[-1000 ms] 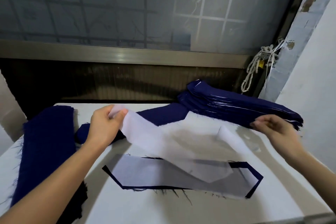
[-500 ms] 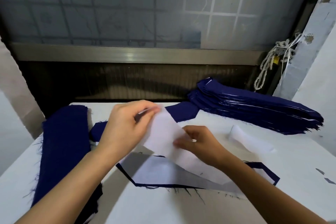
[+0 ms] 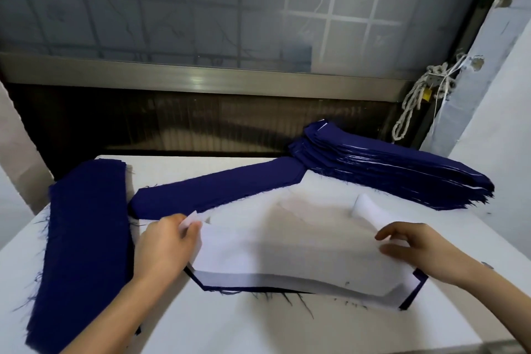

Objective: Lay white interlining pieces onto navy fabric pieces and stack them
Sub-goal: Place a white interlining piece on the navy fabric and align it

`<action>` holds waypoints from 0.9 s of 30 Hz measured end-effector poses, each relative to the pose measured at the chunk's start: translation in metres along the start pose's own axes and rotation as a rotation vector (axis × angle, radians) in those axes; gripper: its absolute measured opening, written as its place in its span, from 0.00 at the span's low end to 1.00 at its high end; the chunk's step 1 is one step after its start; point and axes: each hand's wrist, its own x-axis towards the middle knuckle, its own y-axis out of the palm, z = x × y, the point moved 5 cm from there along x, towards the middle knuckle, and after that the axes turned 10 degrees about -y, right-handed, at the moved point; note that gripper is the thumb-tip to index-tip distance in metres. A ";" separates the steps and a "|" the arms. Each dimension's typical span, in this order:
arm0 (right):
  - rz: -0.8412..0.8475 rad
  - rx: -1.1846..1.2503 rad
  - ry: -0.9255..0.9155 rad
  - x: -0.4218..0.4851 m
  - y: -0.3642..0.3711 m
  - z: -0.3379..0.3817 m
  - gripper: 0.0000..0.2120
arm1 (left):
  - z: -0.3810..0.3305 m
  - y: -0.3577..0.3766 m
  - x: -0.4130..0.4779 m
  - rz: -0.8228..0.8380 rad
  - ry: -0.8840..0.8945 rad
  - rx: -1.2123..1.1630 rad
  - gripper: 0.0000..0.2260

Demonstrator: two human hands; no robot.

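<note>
Closest: navy piece [image 3: 413, 294] w/ white interlining [image 3: 287, 250] going on top, not squared up yet imo. Left hand [image 3: 165, 247] pinches its left end. Right hand [image 3: 416, 250] arches over the right end, can't tell if it's gripping. Behind the navy piece: unpaired navy strip [image 3: 218, 190], then the tall stack [image 3: 388, 172], looks done. Prob well past halfway.

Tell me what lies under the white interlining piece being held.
A navy fabric piece shows as a thin border along the near edge and right corner, with another white layer over it. Its middle is hidden beneath the white interlining piece.
</note>
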 end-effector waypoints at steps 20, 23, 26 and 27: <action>-0.440 -0.281 0.027 -0.037 0.033 -0.019 0.19 | 0.002 -0.006 0.080 -0.084 -0.058 0.535 0.12; -0.415 -0.404 0.002 -0.036 0.036 -0.015 0.18 | 0.009 -0.005 0.103 -0.043 -0.149 0.534 0.10; -0.423 -0.471 -0.029 -0.034 0.036 -0.013 0.18 | 0.014 -0.002 0.115 -0.028 -0.216 0.478 0.08; -0.424 -0.479 -0.037 -0.034 0.036 -0.012 0.18 | 0.014 -0.001 0.116 -0.019 -0.230 0.471 0.07</action>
